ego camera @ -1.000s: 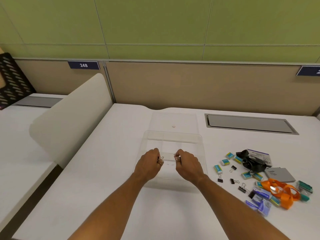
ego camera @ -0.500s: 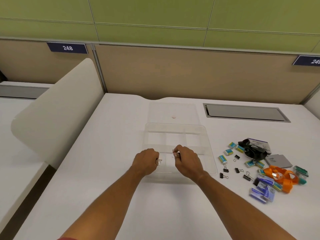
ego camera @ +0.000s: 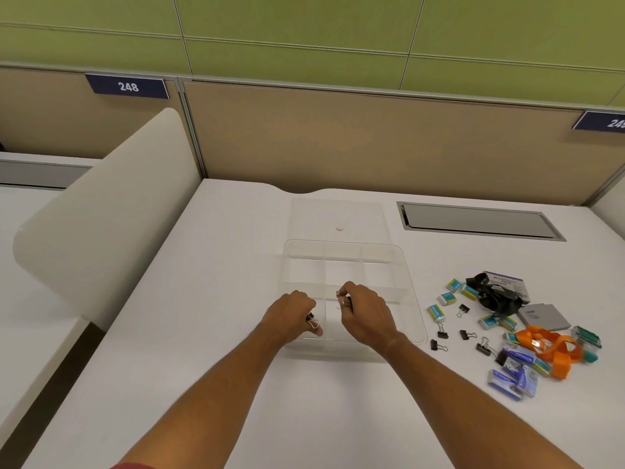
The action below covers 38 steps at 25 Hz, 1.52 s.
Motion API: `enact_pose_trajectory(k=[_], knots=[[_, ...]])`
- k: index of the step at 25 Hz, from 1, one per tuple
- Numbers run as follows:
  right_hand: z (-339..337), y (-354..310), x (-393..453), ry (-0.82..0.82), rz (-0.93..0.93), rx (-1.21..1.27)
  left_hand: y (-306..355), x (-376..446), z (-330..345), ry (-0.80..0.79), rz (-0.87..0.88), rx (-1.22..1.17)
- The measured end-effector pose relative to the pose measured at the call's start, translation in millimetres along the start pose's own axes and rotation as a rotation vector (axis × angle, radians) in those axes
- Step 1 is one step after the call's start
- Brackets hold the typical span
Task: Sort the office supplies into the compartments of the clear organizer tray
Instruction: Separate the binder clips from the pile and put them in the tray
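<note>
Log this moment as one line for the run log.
left hand: holds binder clip | right hand: holds binder clip | both over near end of organizer tray | supplies pile: unsorted at tray's right

Single head-worn wide-angle view, looking forward and down from above the near edge of the white tabletop [ego camera: 209,367]. Faces the tan partition panel [ego camera: 372,143] and green wall [ego camera: 304,25] behind. Forearms enter from the bottom; close range, edges visibly bowed. No second view.
</note>
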State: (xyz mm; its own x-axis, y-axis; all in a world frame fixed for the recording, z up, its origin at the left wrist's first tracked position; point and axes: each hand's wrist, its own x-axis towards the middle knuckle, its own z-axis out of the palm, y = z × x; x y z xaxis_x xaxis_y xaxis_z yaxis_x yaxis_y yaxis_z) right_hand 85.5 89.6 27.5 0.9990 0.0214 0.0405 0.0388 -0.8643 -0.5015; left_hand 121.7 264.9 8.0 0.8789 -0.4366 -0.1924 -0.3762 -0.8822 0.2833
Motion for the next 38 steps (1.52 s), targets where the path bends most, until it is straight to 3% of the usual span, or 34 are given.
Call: enact_pose_trajectory(k=[13,19,29,38], knots=[[1.0,-5.8,7.4,0.001,-0.049,0.003,-6.0,3.5,-5.8,-0.027,0.025,-0.057],[7.4,-21.5,11.1,-0.049,-0.086,-0.025,-22.2,-9.4,-5.8,0.141,0.061,0.087],[34.2,-40.7,12.5,-0.203,-0.290,-0.241,-54.7,-39.4,2.0,0.295,-0.147,0.220],[37.0,-50.0,23.7,-0.289,-0.183,-0.127,-62.8,-45.6,4.2,0.319,-0.224,0.163]])
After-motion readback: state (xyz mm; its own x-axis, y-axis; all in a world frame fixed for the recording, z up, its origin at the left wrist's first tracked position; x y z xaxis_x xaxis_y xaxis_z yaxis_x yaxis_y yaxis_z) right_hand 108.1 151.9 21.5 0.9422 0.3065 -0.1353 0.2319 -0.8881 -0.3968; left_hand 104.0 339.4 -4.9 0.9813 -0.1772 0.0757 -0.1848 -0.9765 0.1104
